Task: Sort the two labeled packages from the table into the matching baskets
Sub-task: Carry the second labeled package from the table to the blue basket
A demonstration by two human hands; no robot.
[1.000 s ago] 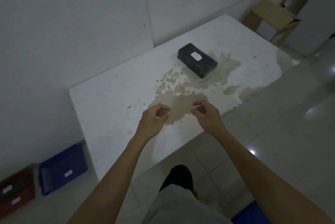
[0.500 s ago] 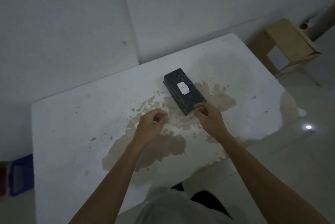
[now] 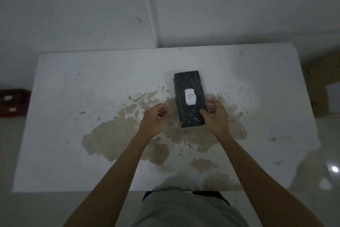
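Note:
A black wrapped package with a white label marked "B" lies on the white stained table, near its middle. My right hand is against the package's near right corner, thumb on its top and fingers along its right side. My left hand hovers just left of the package, fingers curled and holding nothing, a small gap away from it. A red basket with white labels sits on the floor past the table's left edge.
A white wall runs right behind the table. A brown cardboard box stands off the table's right end. Shiny tiled floor lies to the right and in front.
I have come closer and face the table squarely. My right hand has gone from touching the package's near end to wrapping its right corner. The blue basket has left the view.

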